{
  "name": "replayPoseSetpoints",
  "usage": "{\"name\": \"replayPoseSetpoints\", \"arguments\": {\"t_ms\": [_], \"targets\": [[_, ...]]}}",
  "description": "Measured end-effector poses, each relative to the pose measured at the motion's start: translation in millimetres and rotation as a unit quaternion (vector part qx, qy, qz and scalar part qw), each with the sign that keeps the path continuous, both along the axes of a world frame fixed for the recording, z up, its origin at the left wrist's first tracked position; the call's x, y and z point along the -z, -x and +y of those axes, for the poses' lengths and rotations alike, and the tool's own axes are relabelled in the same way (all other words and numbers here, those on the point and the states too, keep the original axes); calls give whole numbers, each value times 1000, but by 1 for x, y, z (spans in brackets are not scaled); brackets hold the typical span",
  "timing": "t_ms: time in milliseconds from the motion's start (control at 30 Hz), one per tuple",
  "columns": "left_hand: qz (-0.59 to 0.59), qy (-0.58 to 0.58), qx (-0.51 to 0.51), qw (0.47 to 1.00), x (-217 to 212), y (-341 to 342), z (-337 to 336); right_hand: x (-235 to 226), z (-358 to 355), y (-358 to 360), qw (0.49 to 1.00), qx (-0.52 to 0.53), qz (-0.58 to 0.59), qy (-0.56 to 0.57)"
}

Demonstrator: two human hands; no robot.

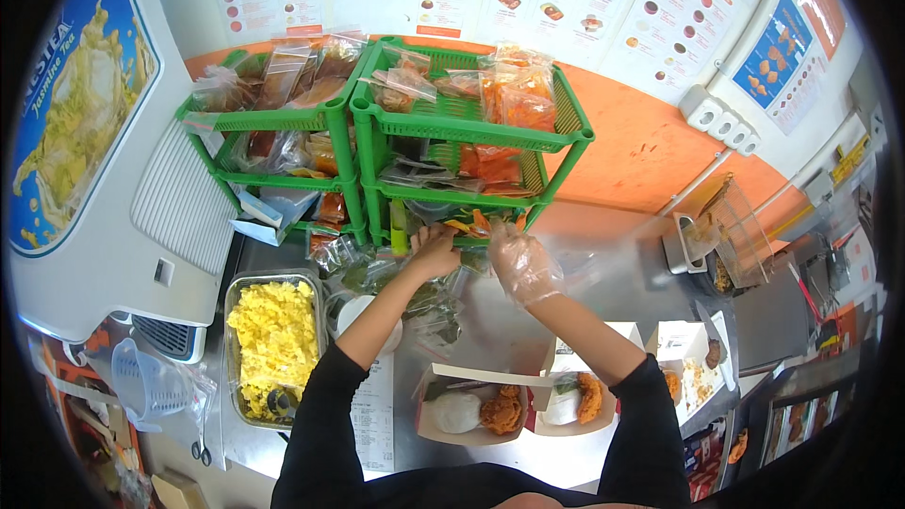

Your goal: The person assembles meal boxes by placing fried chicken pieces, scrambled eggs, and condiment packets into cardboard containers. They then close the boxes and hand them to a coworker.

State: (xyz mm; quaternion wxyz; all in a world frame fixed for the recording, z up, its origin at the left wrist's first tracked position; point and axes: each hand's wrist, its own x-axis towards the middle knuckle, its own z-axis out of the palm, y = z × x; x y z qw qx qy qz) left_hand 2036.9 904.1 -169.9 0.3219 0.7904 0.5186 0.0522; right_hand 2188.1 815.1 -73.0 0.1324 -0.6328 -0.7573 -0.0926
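At the bottom level of the green rack [471, 132], my two hands come together around a clear packet of orange pieces [479, 224]. My bare left hand [436, 251] has its fingers curled at the packet's left side. A clear plastic glove covers my right hand [525, 267], whose fingers pinch at the right side. The exact grip of the fingertips is partly hidden. Below my left hand lie clear bags of green leaves [429, 306]. Open paper boxes [471, 435] with white rice and brown fried pieces stand near me, under my right forearm.
A metal tray [229, 358] of yellow crumbled food sits left, beside a white cup or bowl [382, 332] and a printed receipt [374, 415]. A second green rack [273, 123] of packets and a drink dispenser [170, 198] rise behind. Wire baskets [745, 236] stand right.
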Motion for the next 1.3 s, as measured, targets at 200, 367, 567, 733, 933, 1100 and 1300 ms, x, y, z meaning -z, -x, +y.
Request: {"name": "replayPoseSetpoints", "arguments": {"t_ms": [200,367,567,733,933,1100,1300], "targets": [[-137,135,-34,981,-24,20,-16,-30,-22,-15,978,13,208,-11],[-341,265,-81,898,-58,19,-35,-27,-32,-28,917,15,398,3],[-498,320,-192,783,-52,25,-49,-36,-52,-15,655,-19,755,12],[-369,-141,-67,916,-98,15,-70,-17,-76,-72,704,141,668,194],[-92,-313,69,943,-163,-16,-86,3,-86,-78,714,209,608,278],[-33,-321,173,931,-165,-26,-83,3,-90,-78,772,170,562,243],[189,-78,200,958,-104,-22,-81,6,-84,-72,904,101,344,235]]}}
